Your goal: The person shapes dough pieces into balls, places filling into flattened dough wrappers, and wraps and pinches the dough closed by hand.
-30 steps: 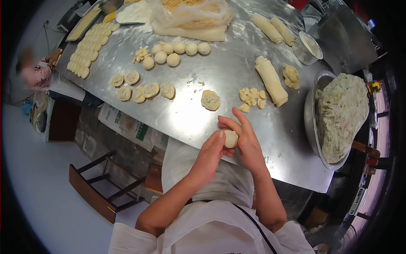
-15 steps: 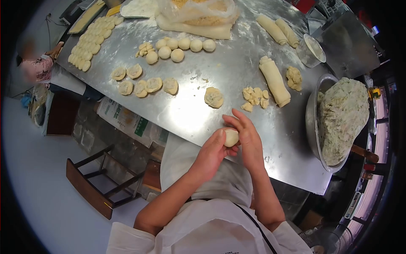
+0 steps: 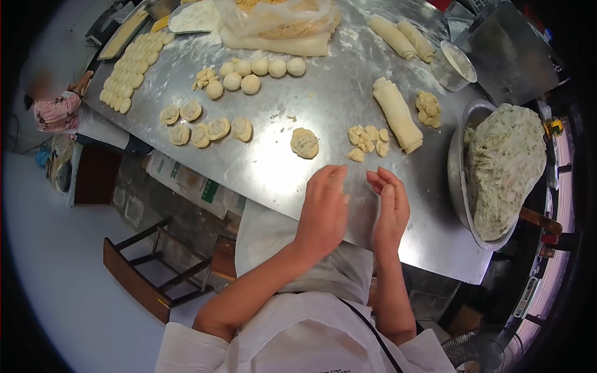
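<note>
My left hand (image 3: 323, 208) is over the table's near edge, its back toward me and its fingers curled together; whatever is in its palm is hidden. Just to the right, apart from it, my right hand (image 3: 390, 208) is loosely bent and open, with nothing visible in it. The pale dough ball seen earlier is out of sight. Beyond my hands lies a flattened round of filled dough (image 3: 305, 143). Several small dough pieces (image 3: 368, 140) sit near my right hand, beside a thick dough roll (image 3: 398, 116).
A metal bowl (image 3: 458, 171) heaped with green-flecked filling (image 3: 507, 171) stands at the right. Filled dough rounds (image 3: 217, 128), dough balls (image 3: 259, 67) and rows of dough pieces (image 3: 132, 71) cover the left. Another person (image 3: 56, 112) is at the far left; a chair (image 3: 137, 280) stands below.
My hands have separated from around the dough ball. The left has turned its back toward me, the right has shifted right, and the ball no longer shows. The view has shifted slightly.
</note>
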`<state>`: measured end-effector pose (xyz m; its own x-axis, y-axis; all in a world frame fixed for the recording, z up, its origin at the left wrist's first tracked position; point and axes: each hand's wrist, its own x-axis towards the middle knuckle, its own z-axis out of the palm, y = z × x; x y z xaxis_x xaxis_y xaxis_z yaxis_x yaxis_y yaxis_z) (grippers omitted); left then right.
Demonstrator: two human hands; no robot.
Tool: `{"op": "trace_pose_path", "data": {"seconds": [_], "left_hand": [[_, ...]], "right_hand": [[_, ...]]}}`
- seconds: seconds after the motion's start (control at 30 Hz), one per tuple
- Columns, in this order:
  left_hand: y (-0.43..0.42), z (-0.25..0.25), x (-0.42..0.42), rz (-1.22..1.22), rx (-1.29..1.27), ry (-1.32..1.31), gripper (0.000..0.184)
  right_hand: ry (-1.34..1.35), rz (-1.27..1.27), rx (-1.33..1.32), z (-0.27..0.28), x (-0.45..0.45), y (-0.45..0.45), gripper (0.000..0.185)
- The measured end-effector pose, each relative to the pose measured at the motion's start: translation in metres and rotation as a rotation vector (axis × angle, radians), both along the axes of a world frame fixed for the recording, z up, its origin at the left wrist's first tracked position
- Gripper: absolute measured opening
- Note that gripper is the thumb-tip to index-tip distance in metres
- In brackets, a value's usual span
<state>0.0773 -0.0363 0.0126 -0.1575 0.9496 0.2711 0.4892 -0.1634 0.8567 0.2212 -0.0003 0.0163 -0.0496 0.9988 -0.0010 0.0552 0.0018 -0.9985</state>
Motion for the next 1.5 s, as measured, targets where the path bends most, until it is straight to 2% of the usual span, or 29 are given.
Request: {"op": "trace_pose_path", "data": {"seconds": [0.07, 0.1, 0.13, 0.23, 0.33, 0.4, 0.5, 0.6, 0.7, 0.87, 0.97, 1.17, 1.3, 1.4, 1.5], "left_hand": [[0.002, -0.017, 0.004, -0.125, 0.036, 0.300, 0.051], [0.005, -0.014, 0.005, -0.186, 0.054, 0.449, 0.052], [0.003, -0.009, 0.005, -0.162, 0.028, 0.287, 0.047], [-0.006, 0.004, -0.027, 0.081, 0.211, 0.264, 0.037], [-0.014, -0.016, -0.056, 0.168, 0.044, -0.106, 0.027], [-0.012, -0.028, -0.072, 0.094, 0.129, -0.012, 0.026], [-0.003, -0.033, -0.085, 0.014, 0.211, 0.070, 0.025], [0.012, -0.032, -0.096, 0.018, 0.278, 0.148, 0.024], [0.015, -0.035, -0.096, 0.064, 0.299, 0.206, 0.022], [0.012, -0.039, -0.096, 0.077, 0.315, 0.259, 0.024], [0.011, -0.042, -0.096, 0.107, 0.325, 0.263, 0.024], [0.011, -0.045, -0.098, 0.176, 0.341, 0.272, 0.022], [0.011, -0.045, -0.100, 0.195, 0.351, 0.273, 0.021], [0.011, -0.045, -0.100, 0.209, 0.338, 0.265, 0.020], [0.011, -0.046, -0.101, 0.218, 0.352, 0.279, 0.019]], "right_hand": [[0.064, -0.001, -0.110, -0.012, 0.014, 0.005, 0.033], [0.005, 0.037, -0.103, -0.014, 0.016, 0.007, 0.034], [-0.056, 0.072, -0.104, -0.016, 0.020, 0.007, 0.036], [-0.322, 0.151, -0.098, -0.011, 0.024, -0.004, 0.048], [-0.565, 0.235, 0.026, 0.007, 0.009, -0.003, 0.063], [-0.642, 0.275, 0.120, 0.010, -0.010, -0.002, 0.071], [-0.760, 0.256, 0.279, 0.003, -0.033, 0.004, 0.066], [-0.804, 0.305, 0.261, -0.005, -0.035, 0.013, 0.060], [-0.625, 0.260, 0.075, 0.008, -0.034, 0.032, 0.054], [-0.566, 0.255, 0.251, 0.042, -0.092, 0.089, 0.051], [-0.565, 0.370, 0.347, 0.017, -0.141, 0.139, 0.048], [-0.624, 0.364, 0.569, -0.020, -0.217, 0.194, 0.042], [-0.553, 0.378, 0.324, -0.003, -0.222, 0.186, 0.052], [-0.645, 0.395, 0.418, 0.000, -0.176, 0.186, 0.046], [-0.628, 0.407, 0.106, 0.006, -0.130, 0.163, 0.031]]}}
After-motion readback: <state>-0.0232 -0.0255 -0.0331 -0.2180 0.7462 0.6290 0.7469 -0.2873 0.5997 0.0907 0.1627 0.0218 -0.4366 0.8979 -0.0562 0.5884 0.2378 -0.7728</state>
